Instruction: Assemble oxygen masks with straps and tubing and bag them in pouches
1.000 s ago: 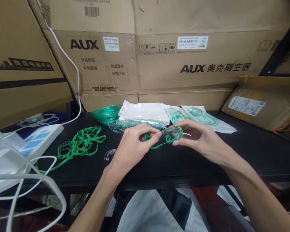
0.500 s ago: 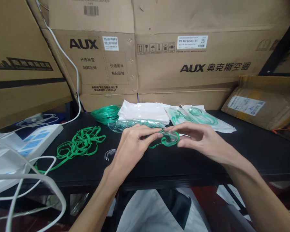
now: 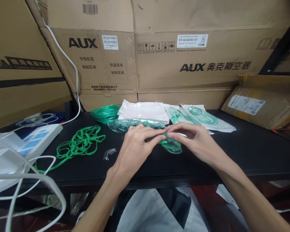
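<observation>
A clear green-tinted oxygen mask [image 3: 173, 147] is held just above the black table. My left hand [image 3: 139, 141] pinches its left side, with a bit of green strap at the fingertips. On the other side my right hand [image 3: 195, 138] grips the mask's upper edge between thumb and fingers. My fingers hide part of the mask. Behind my hands lies a row of similar clear masks [image 3: 125, 124]. To the left is a tangled heap of green elastic strap [image 3: 83, 141]. Some thin metal strips [image 3: 108, 154] lie between the heap and my left hand.
Coiled green tubing [image 3: 104, 114] and a stack of white bags [image 3: 143, 111] sit at the back. Bagged masks with tubing [image 3: 200, 117] lie right of them. A power strip [image 3: 38, 143] with white cables is at left; a taped carton [image 3: 263, 100] stands at right.
The mask has turned in my hands, and its rounded clear body now hangs lower toward me. My right hand has shifted left, its fingers closer to my left hand's.
</observation>
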A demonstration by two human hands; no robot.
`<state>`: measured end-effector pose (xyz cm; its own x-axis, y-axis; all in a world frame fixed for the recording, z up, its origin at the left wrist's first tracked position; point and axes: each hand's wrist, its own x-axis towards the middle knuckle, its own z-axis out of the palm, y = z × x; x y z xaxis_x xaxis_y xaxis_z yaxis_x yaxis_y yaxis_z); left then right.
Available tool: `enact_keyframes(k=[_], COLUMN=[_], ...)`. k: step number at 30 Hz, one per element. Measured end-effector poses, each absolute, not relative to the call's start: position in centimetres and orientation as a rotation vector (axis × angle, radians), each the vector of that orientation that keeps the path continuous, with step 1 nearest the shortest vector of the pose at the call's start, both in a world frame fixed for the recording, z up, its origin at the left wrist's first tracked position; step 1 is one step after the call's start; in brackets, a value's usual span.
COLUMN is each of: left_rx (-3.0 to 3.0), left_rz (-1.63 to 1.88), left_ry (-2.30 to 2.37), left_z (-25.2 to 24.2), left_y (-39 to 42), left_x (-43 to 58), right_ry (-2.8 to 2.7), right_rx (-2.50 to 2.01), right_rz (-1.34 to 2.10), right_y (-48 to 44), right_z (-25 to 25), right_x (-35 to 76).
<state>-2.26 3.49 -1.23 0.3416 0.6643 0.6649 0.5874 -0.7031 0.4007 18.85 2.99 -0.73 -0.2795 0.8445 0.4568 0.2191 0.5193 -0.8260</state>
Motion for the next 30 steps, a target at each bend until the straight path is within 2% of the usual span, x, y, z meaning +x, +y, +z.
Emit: enact_keyframes(k=[6,11,30], left_rx=[2.244,2.129,2.22], left_rz=[1.153,1.154,1.199], left_ry=[1.14,1.14,1.22], left_z=[-0.7,-0.6,-0.5], left_y=[2.8,2.5,3.3], left_x=[-1.9,-1.5,-2.5], right_ry=[-1.747,-1.786,-1.641], right_rx=[-0.833,-0.816,-0.957], right_rz=[0.825,0.82,0.503], right_y=[2.9,2.5,2.8], right_z=[-0.8,-0.6,0.9], right_x=[18.7,18.4,21.7])
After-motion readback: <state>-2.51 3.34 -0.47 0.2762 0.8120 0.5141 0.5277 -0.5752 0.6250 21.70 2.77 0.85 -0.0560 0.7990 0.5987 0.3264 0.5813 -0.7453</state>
